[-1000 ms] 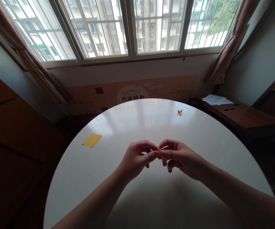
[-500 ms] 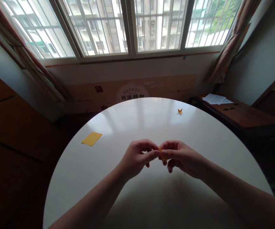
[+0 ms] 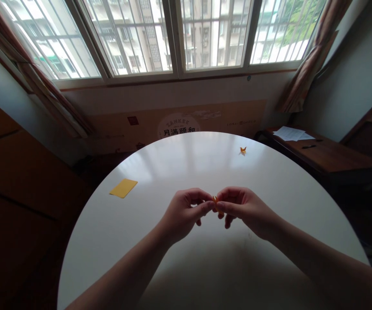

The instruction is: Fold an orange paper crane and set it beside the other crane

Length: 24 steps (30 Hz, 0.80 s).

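Between my fingertips is a small folded piece of yellow-orange paper (image 3: 215,199), mostly covered by the fingers. My left hand (image 3: 186,212) pinches it from the left with thumb and forefinger. From the right, my right hand (image 3: 244,209) pinches the same paper, its lower fingers curled beneath. Both hands are above the middle of the white round table (image 3: 186,161), fingertips nearly meeting. A small orange folded-paper crane (image 3: 243,150) rests near the far right edge. Toward the left edge lies a flat yellow paper sheet (image 3: 123,188).
A dark wooden side table (image 3: 334,156) with white papers (image 3: 293,133) stands beyond the right edge. Behind the table, a printed cardboard panel (image 3: 237,114) leans below the barred window. Wooden cabinets (image 3: 14,172) are on the left.
My right hand has shifted slightly upward and its lower fingers have moved in a little. Less of the folded paper shows below the fingertips. The crane and the flat sheet stay put.
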Tool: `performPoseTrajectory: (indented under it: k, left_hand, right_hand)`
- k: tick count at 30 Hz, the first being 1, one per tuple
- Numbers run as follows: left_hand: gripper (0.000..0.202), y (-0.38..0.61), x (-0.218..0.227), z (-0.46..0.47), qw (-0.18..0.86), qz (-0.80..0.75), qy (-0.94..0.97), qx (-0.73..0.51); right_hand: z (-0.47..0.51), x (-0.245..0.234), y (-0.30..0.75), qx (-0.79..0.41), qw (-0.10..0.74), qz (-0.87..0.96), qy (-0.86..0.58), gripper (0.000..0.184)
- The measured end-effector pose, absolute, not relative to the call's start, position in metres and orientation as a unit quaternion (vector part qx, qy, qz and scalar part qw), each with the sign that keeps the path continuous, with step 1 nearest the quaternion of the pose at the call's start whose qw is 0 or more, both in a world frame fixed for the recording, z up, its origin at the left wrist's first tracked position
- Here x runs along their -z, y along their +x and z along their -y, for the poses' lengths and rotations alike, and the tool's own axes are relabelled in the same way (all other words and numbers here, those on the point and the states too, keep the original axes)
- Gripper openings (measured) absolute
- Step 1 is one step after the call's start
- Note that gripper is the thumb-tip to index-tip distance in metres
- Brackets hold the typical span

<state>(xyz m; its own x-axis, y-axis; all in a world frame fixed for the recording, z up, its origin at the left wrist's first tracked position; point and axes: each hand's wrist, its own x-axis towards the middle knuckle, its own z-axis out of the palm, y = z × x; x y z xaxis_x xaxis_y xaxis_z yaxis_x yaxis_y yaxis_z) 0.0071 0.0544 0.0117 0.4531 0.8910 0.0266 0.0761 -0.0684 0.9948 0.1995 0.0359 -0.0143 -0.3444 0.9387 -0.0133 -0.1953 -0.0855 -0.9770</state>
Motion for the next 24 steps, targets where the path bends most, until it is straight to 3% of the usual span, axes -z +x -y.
performPoseTrajectory:
  k: [15, 24]
  left_hand:
    - [0.018, 0.0063, -0.0107, -0.0540, 0.556, -0.374, 0.653, -0.353]
    - [0.016, 0.0046, -0.0125, -0.0539, 0.520, -0.373, 0.681, -0.356]
  right_hand:
    - [-0.0344, 0.0132, 0.2004, -0.606, 0.447, 0.555, -0.353, 0.024]
    - [-0.0352, 0.0133, 0.2009, -0.648, 0.413, 0.539, -0.344, 0.022]
